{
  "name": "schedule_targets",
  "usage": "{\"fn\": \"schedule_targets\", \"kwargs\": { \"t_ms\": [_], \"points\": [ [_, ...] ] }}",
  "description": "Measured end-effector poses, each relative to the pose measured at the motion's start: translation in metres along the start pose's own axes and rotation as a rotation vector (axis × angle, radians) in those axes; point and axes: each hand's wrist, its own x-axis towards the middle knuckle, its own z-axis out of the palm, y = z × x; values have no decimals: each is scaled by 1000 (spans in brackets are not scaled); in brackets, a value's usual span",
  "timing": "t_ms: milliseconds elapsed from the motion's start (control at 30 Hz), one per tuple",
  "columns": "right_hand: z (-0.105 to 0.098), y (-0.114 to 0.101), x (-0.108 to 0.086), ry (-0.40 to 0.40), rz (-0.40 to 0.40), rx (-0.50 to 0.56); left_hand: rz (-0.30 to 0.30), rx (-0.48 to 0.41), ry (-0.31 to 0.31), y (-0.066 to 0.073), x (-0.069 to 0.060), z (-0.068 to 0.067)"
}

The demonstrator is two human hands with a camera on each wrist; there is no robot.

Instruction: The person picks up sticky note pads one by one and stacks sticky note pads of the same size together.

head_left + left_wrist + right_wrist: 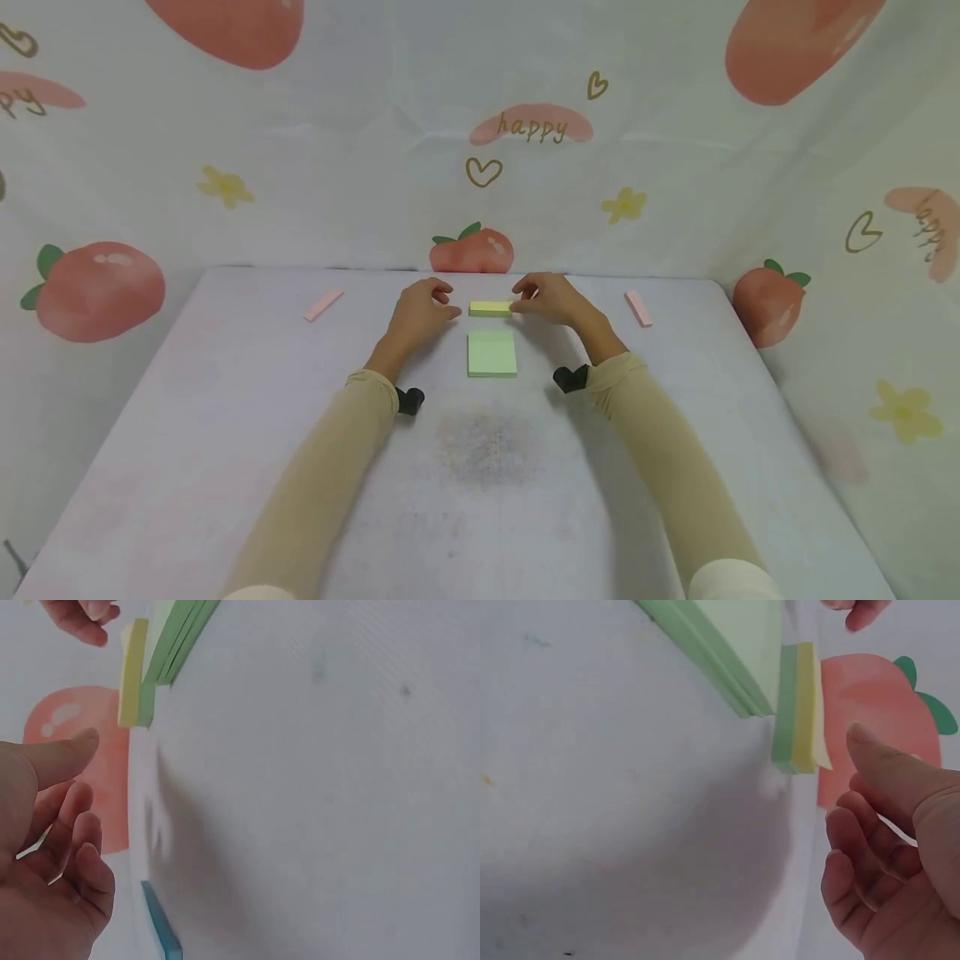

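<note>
Where the table (480, 533) nears its far edge, about midway between the far corners, we find a yellow strip (489, 307) lying on a green strip (784, 712), with a square green pad (492, 354) just beside them on the near side. At the yellow strip's right end, a pale top sheet lifts slightly. We see the left hand (423, 315) off the other end, a gap between, its thumb stretched toward the strip and its other fingers loosely bent, pinching nothing. The right hand (553, 298) is closer, just beside its end, thumb apart from loosely curled, equally unburdened fingers. Toward the far left corner we note one pink strip (324, 305), toward the far right corner a second pink strip (639, 308). Between near edge and pad we make out a grey smudge (487, 448).
</note>
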Motion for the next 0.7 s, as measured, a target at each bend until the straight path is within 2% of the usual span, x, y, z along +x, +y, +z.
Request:
{"fn": "schedule_targets", "kwargs": {
  "t_ms": [200, 467, 700],
  "points": [
    [-5, -15, 5, -4, -39, -4, -15, 24, 70, -5, -13, -14],
    [1, -43, 21, -28, -128, -46, -29, 61, 164, -13, -33, -33],
    [17, -70, 39, -57, -227, -96, -100, 73, 225, -24, -48, -41]
  ]
}}
